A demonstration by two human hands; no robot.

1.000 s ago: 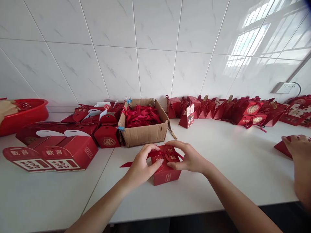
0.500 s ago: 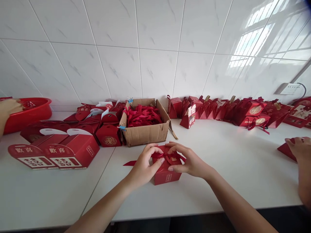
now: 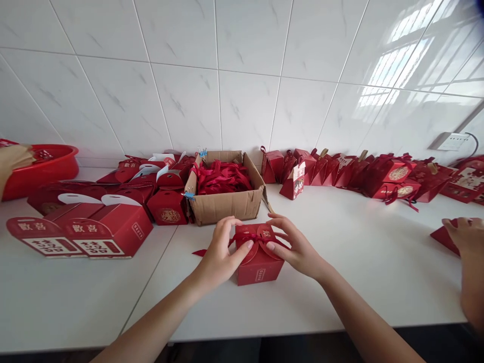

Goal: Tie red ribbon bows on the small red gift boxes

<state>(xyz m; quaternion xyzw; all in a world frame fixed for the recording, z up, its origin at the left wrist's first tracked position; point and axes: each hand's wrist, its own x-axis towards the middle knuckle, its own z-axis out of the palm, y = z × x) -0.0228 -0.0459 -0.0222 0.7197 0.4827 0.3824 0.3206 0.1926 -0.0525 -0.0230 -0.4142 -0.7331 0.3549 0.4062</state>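
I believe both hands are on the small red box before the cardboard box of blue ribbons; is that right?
Only the colour is wrong: the head view shows red ribbons in the cardboard box. The left hand and right hand are on the small red box.

One cardboard box (image 3: 227,206). In front of it, one gift box (image 3: 260,267). Left of it, one red basin (image 3: 49,166). Right of it, one wall socket (image 3: 448,141).

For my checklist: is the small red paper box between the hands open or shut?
Shut. On the red paper box, rounded flaps meet under red ribbon.
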